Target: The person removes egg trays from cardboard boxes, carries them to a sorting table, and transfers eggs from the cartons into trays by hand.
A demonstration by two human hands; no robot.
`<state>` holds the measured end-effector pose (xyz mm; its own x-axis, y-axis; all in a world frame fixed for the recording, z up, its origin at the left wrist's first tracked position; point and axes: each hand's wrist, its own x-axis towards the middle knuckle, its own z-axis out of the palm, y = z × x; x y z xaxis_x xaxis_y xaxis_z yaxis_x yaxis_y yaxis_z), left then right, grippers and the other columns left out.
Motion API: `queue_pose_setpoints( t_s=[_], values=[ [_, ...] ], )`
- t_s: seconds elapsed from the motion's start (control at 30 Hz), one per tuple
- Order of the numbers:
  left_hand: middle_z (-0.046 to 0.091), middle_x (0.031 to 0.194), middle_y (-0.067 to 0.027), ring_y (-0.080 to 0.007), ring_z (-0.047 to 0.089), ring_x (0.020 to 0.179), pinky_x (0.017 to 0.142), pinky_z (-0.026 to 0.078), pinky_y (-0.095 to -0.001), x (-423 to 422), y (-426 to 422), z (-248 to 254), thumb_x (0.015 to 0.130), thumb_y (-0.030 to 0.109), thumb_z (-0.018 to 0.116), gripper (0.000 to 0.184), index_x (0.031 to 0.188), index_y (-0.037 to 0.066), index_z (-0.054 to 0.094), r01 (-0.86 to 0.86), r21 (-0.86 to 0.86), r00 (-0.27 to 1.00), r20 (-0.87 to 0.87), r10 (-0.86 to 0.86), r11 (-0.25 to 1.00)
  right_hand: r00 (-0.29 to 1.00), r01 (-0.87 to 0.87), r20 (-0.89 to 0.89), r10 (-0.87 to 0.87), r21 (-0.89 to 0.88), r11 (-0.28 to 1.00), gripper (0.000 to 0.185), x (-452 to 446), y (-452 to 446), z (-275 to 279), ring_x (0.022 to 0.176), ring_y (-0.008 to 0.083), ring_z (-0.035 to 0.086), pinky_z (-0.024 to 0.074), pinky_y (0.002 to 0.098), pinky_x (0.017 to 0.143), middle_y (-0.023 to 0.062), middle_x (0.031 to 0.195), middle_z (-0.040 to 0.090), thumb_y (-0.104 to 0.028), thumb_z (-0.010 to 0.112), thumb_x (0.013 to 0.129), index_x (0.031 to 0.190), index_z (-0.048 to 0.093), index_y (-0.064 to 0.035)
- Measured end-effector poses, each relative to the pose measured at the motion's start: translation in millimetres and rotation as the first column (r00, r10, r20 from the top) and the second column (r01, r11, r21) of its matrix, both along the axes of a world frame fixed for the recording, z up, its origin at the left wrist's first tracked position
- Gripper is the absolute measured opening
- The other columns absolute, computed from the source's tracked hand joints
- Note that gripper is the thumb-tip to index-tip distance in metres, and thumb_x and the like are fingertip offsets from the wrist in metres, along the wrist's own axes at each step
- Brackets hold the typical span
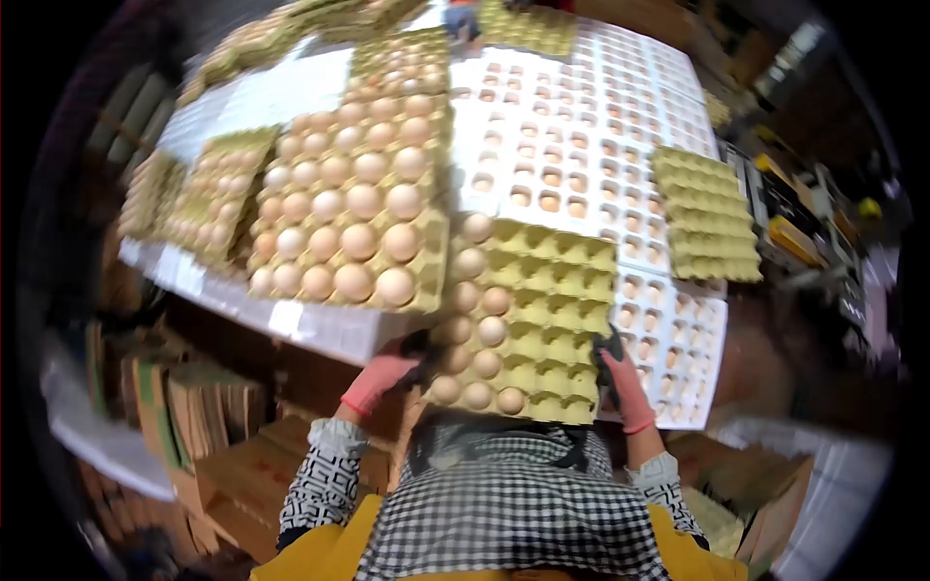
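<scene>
A yellow-green egg tray (552, 320) lies in front of my body, with several brown eggs (491, 331) in its left part and bare cups across the rest. My left hand (392, 371), in a pink glove with dark fingers, is closed on the tray's left edge. On the opposite edge my right hand (623, 380), gloved the same way, grips with its fingers at the rim. Left of this tray stands a full egg tray (334, 198). White foam trays (552, 145) holding eggs in separate pockets spread out behind and to the right.
An egg-less green tray (707, 215) rests on the right foam trays. More filled trays (218, 194) stand at the left. Cardboard boxes (252, 474) sit below the table at the left. Part of another person (462, 21) shows at the far edge.
</scene>
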<state>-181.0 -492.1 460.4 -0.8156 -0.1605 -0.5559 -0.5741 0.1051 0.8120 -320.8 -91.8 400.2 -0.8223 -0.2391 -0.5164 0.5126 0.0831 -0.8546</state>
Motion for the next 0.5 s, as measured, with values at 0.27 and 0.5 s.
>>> queue_pose_setpoints(
  t_s=[0.27, 0.5],
  values=[
    [0.06, 0.121, -0.008, -0.0168, 0.057, 0.102, 0.088, 0.05, -0.0311, -27, -31, -48, 0.087, 0.015, 0.071, 0.059, 0.138, -0.001, 0.046, 0.229, 0.239, 0.971, -0.122, -0.205, 0.944, 0.974, 0.19, -0.167, -0.152, 0.237, 0.953, 0.052, 20, -47, 52, 0.103, 0.0229, 0.06, 0.0472, 0.0332, 0.09, 0.0138, 0.117, 0.064, -0.013, 0.068, 0.085, 0.133, 0.05, -0.0004],
    [0.06, 0.129, -0.0129, -0.0189, 0.056, 0.116, 0.102, 0.044, -0.0336, -32, 56, -5, 0.079, 0.021, 0.078, 0.072, 0.139, -0.002, 0.046, 0.325, 0.286, 0.944, -0.158, -0.29, 0.901, 0.919, 0.376, -0.166, -0.358, 0.096, 0.922, 0.052, 53, 53, 91, 0.101, 0.0161, 0.058, 0.0469, 0.0295, 0.09, 0.0085, 0.117, 0.063, -0.004, 0.065, 0.083, 0.132, 0.052, 0.0049]
  ],
)
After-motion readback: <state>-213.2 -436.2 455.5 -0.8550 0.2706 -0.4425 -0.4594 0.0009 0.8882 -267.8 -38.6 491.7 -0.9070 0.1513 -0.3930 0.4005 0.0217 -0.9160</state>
